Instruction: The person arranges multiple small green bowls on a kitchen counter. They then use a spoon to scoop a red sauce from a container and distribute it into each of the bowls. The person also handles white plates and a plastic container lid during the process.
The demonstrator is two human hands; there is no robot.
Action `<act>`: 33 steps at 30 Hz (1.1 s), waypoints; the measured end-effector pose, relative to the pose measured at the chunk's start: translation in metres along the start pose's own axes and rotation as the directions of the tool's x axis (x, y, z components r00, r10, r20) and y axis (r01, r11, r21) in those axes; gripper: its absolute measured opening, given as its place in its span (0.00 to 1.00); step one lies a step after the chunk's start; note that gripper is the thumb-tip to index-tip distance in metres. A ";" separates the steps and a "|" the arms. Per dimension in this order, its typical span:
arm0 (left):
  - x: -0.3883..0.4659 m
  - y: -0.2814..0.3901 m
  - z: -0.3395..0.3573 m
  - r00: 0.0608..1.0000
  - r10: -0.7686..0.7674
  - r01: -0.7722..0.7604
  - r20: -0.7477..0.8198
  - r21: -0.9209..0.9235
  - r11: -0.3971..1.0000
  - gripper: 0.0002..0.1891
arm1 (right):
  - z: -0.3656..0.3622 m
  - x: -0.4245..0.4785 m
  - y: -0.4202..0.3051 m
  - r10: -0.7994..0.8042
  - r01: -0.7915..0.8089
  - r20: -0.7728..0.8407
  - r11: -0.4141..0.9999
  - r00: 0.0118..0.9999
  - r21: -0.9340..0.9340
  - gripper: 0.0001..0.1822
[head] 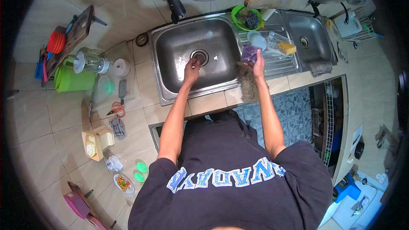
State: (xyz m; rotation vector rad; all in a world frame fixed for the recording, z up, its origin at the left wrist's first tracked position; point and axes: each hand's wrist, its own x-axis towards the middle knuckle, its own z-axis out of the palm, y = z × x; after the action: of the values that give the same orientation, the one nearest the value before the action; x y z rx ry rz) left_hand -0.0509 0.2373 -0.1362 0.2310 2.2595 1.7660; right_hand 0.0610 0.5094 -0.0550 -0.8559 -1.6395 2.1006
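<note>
Over the drain (199, 58) of the large steel sink (220, 38) is my left hand (192, 69), fingers bent down and bunched. Whether it grips something there is hidden. At the sink's right rim my right hand (259, 67) holds a crumpled purple cloth (250, 53) between thumb and fingers. A brown rag (248, 86) hangs over the counter's front edge just below that hand. Beside the purple cloth, clear plastic cups (258, 42) and a clear tub (274, 40) with a yellow sponge (287, 48) lie on the ridged drainboard (278, 65).
A black faucet (174, 3) rises behind the sink. A green bowl (238, 22) with scouring pads sits at the back rim; a small basin (314, 33) lies right. Leftward are a blender jar (91, 62), red-handled scissors (117, 110), a grater (122, 89) and a plate of food (123, 183).
</note>
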 end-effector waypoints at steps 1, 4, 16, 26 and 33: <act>0.002 -0.007 0.001 0.999 -0.023 0.019 0.026 0.159 0.987 0.09 | -0.011 0.003 0.001 -0.010 0.009 -0.028 0.999 1.000 -0.032 0.28; 0.013 -0.030 0.002 0.974 -0.173 0.085 0.143 0.476 0.875 0.18 | -0.038 0.006 0.000 -0.042 0.035 -0.091 0.997 0.995 -0.076 0.24; -0.004 -0.066 0.004 0.975 0.016 -0.186 0.221 0.777 0.602 0.19 | -0.078 0.084 -0.043 -0.347 0.048 -0.277 0.696 0.896 -0.716 0.22; -0.031 -0.024 -0.050 0.988 0.153 -0.128 -0.015 0.471 0.873 0.21 | -0.055 0.102 -0.047 -0.470 -0.116 -0.463 0.596 0.751 -0.794 0.38; -0.024 0.031 0.075 0.963 0.001 0.094 0.270 -0.339 0.936 0.22 | 0.034 -0.057 0.043 -0.463 0.440 0.042 0.804 0.885 -0.399 0.31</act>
State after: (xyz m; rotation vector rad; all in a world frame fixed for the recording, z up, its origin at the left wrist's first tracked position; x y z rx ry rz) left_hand -0.0067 0.3081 -0.1208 0.3177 1.7187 1.9411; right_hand 0.0863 0.4380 -0.0771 -0.5455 -2.0377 1.4270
